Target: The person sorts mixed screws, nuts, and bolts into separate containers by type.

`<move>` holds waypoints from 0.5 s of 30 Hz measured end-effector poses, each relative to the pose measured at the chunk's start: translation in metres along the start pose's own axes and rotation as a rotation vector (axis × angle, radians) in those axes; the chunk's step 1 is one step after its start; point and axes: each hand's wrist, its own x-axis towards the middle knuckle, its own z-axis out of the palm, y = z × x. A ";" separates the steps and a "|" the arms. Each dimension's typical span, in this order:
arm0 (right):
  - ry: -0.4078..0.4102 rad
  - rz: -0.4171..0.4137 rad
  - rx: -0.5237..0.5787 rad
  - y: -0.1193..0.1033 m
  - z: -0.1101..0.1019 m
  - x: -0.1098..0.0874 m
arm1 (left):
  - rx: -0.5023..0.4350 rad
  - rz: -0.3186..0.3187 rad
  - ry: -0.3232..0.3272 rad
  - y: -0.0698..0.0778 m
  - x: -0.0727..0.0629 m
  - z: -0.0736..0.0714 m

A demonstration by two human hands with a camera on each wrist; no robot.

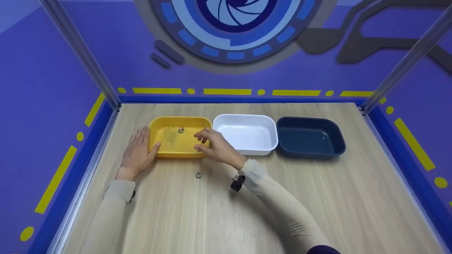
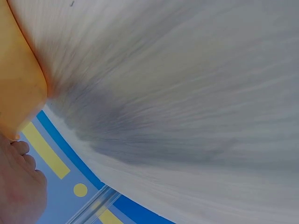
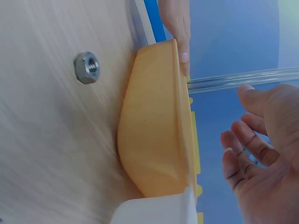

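Note:
My left hand (image 1: 137, 152) lies along the left side of a yellow plastic bin (image 1: 180, 154), its fingers straight and its thumb at the rim. Over the bin's right end hovers my right hand (image 1: 219, 147), with loosely bent fingers. Nothing shows between that thumb and the fingers (image 3: 256, 144) in the right wrist view. One metal hex nut (image 1: 181, 130) sits inside the yellow bin, toward the back. Another hex nut (image 1: 198, 174) lies on the table in front of it, seen closer as a nut (image 3: 87, 68) in the right wrist view.
A white bin (image 1: 247, 152) stands directly right of the yellow one, and a dark blue bin (image 1: 310, 155) follows in the same row. Wood-grain tabletop (image 1: 197, 218) stretches in front. Blue printed walls (image 1: 282, 76) with metal corner posts enclose the back and sides.

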 end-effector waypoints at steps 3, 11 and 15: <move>0.011 -0.017 0.016 0.003 0.003 -0.005 | -0.001 -0.002 -0.006 -0.001 0.000 0.000; 0.016 -0.030 0.073 0.007 0.013 -0.020 | 0.001 -0.003 -0.013 0.000 0.000 0.000; 0.016 -0.018 0.085 0.009 0.016 -0.026 | 0.001 -0.007 -0.012 0.002 0.000 -0.001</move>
